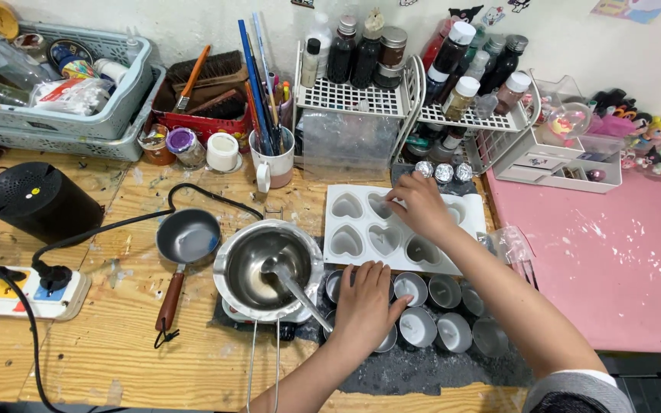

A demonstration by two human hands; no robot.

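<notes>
My left hand (pixel 365 302) rests palm-down on a group of small round metal cups (pixel 453 330) on a dark mat at the table's front, covering one of them. My right hand (pixel 421 205) reaches over a white mould tray with heart-shaped hollows (pixel 347 210), its fingertips pinched at a hollow near the tray's back; whether they hold anything is hidden. Left of the cups stands a steel melting pot (pixel 268 268) with a spoon in it, on a small burner.
A small dark pan with a wooden handle (pixel 185 241), a black cable and a power strip (pixel 17 291) lie at left. A black speaker (pixel 40 200), baskets, a brush mug (pixel 273 157) and wire racks of bottles (pixel 361 95) line the back. A pink table (pixel 598 252) is at right.
</notes>
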